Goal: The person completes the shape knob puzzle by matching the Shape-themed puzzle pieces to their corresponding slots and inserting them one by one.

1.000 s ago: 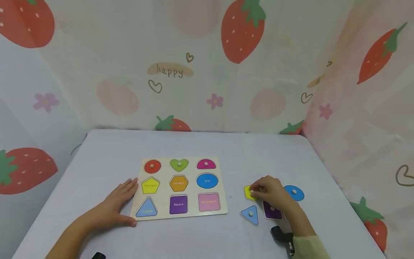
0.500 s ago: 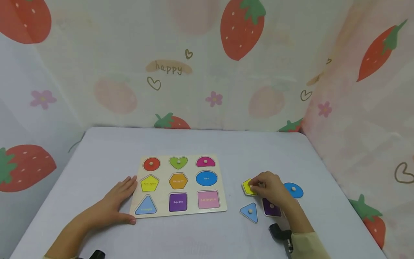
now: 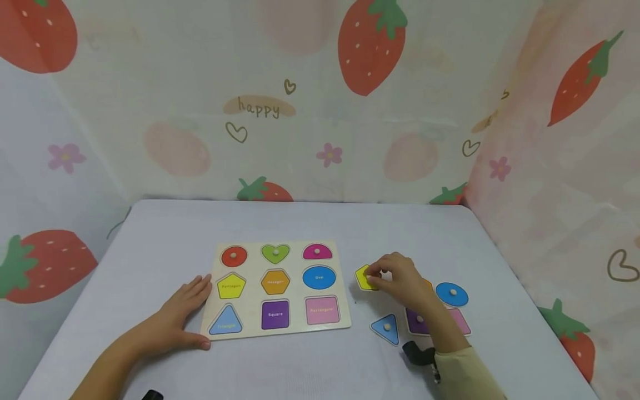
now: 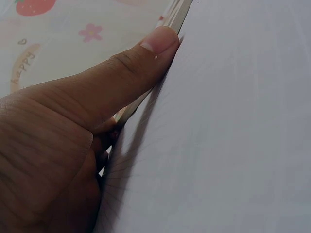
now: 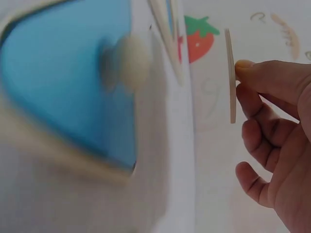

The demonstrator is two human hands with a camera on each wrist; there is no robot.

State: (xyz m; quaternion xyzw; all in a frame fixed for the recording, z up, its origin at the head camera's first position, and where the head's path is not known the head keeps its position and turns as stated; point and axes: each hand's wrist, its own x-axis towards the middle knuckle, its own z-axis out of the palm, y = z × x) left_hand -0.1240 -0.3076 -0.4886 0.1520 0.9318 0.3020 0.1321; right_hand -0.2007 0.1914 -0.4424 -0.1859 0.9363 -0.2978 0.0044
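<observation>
Right hand [image 3: 401, 280]: grip pinching yellow pentagonal wooden piece [image 3: 362, 278], lifted above white surface [image 3: 280, 372], just right of cream rectangular shape board [image 3: 297, 303]. Left hand [image 3: 177, 318]: grip relaxed, touching board's left edge.

Head view forward and down over table [image 3: 280, 222], wrist views close, all sharing backdrop [image 3: 300, 133]

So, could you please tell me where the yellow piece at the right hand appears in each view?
Head: the yellow piece is right of centre, pinched by the right hand, just right of the board.
Left wrist: not in it.
Right wrist: edge-on, upper right of centre.
Shared landmark: the strawberry-print backdrop, visible in all three views.
</observation>
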